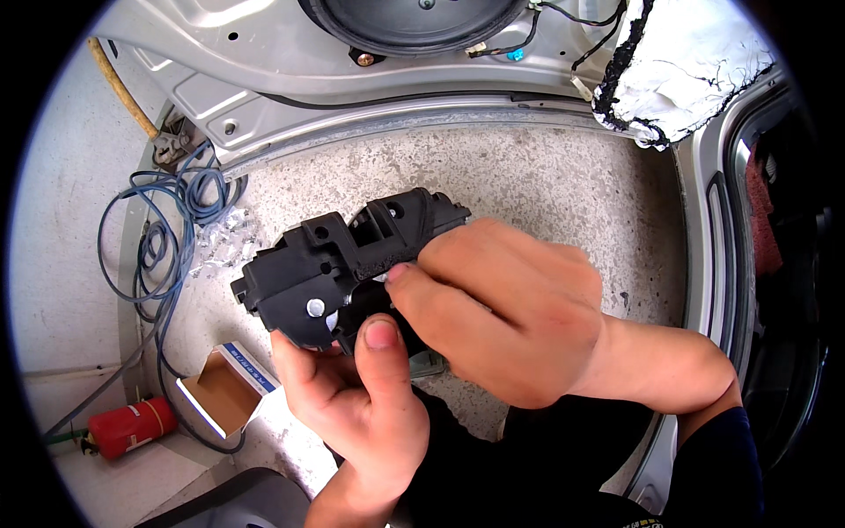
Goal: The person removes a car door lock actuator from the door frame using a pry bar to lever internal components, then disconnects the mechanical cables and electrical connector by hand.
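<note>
A black plastic car door latch (299, 295) is held up tilted above the floor, with moulded brackets, holes and a light metal spot on its face. My left hand (365, 405) grips its lower edge from below, the thumb up against the front. My right hand (519, 312) is curled closed over the right end of the latch. A fingertip of that hand presses at a rough, dark foam strip (380, 267) near the middle. Something small and whitish shows beside this fingertip, too little to name. My right hand hides the latch's right end.
The grey car door (290, 84) with a round black speaker (422, 22) stands ahead. White sheeting (687, 75) hangs at its right. Blue hose (189, 198), crumpled clear plastic (229, 242), an opened small box (231, 387) and a red fire extinguisher (132, 429) lie left.
</note>
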